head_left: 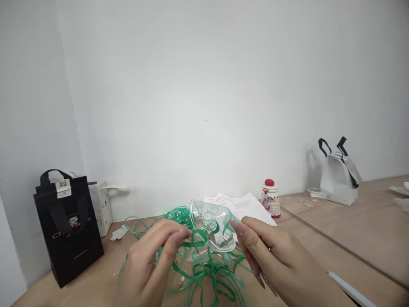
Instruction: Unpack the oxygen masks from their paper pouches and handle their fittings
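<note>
A clear plastic face mask [213, 226] is held up between both hands above a wooden table [351, 221]. My left hand [150, 264] pinches its left edge with thumb and fingers closed. My right hand [271, 260] grips the mask's right edge with the fingers curled. Under and behind the mask lies a tangle of green tubing and straps [198, 273], spreading over the table in loops.
A black paper bag [68, 230] stands at the left, a small white box [101, 207] behind it. Printed papers [246, 204] and a small red-capped bottle [271, 198] lie past the mask. A white bag with black handles [340, 175] stands far right.
</note>
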A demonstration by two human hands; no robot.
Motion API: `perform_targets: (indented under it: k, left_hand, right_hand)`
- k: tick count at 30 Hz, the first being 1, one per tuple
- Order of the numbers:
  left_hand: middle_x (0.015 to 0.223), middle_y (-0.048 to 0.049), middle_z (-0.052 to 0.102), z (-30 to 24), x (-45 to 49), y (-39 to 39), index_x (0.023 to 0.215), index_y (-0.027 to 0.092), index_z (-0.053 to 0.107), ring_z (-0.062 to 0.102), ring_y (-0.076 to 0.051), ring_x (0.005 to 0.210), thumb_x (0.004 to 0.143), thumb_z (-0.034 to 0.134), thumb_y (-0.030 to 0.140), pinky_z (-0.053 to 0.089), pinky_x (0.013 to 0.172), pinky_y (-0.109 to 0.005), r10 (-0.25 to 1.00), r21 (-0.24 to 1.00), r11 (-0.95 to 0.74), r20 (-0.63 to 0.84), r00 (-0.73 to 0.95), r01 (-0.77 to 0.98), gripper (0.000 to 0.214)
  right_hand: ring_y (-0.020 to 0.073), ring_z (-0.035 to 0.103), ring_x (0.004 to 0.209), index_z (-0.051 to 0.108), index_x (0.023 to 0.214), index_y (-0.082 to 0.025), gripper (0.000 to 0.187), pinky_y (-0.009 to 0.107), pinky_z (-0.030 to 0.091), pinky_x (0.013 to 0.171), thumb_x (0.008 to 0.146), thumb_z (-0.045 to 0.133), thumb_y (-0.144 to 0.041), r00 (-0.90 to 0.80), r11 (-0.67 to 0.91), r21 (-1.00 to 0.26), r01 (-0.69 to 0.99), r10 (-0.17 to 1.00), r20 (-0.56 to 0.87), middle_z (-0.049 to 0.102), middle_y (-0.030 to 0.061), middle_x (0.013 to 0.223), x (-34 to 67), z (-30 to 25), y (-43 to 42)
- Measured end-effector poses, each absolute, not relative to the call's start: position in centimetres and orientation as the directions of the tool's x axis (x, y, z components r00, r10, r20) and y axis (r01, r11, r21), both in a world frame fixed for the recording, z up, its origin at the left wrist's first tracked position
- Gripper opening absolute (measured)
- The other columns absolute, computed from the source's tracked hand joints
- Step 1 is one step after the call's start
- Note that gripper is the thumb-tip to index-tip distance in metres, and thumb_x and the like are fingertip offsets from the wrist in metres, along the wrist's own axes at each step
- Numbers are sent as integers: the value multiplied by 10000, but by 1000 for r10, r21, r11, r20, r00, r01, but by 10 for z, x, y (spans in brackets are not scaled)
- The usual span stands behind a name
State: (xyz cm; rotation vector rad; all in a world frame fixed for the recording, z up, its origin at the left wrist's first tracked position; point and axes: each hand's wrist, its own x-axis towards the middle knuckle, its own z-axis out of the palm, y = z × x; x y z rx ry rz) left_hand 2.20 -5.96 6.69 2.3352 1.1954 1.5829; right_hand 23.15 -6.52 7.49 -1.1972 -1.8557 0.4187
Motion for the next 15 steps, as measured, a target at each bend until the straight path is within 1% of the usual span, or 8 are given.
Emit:
perform_targets:
  k: [3,7,9,12,13,15]
  left_hand:
    - [812,17,625,71,25,-67,860,238,593,591,-102,709,881,473,314,474,616,-166,588,351,-749,742,322,561,143]
    - [663,44,580,74,27,-66,782,225,578,562,-75,567,859,524,291,457,533,-146,547,225,-762,724,420,607,115]
    - [608,60,553,73,27,-65,756,225,569,536,-61,515,859,527,253,437,498,-133,489,153,-786,747,451,598,115]
    - [586,69,540,70,28,-65,751,223,550,519,-55,498,852,535,224,418,479,-124,402,64,-806,789,465,589,103]
    - [578,69,533,69,29,-64,736,219,540,516,-55,496,853,531,219,413,478,-125,395,44,-799,790,469,599,118]
    - [565,66,519,68,29,-63,699,212,519,510,-57,489,861,510,214,404,472,-130,420,24,-765,776,470,644,163]
  right_hand:
    - [103,386,411,358,573,-217,542,222,278,382,854,232,-663,-166,486,-677,552,860,482,400,-28,453,232,73,-65]
    - [94,401,401,371,565,-212,521,213,304,382,859,297,-636,-172,517,-701,491,846,504,404,-34,449,231,71,-65]
    - [82,390,370,375,554,-210,517,207,309,372,855,331,-628,-176,535,-741,406,841,511,397,-43,425,229,73,-65]
    - [68,386,342,392,535,-204,520,194,322,362,848,377,-619,-167,539,-812,223,842,513,403,-51,403,225,75,-60]
    - [65,390,339,399,533,-201,518,190,325,360,845,390,-616,-154,533,-829,168,845,512,412,-51,403,224,76,-57]
    - [61,392,329,410,535,-195,516,181,326,353,840,410,-612,-123,519,-850,89,853,507,422,-53,396,221,77,-50]
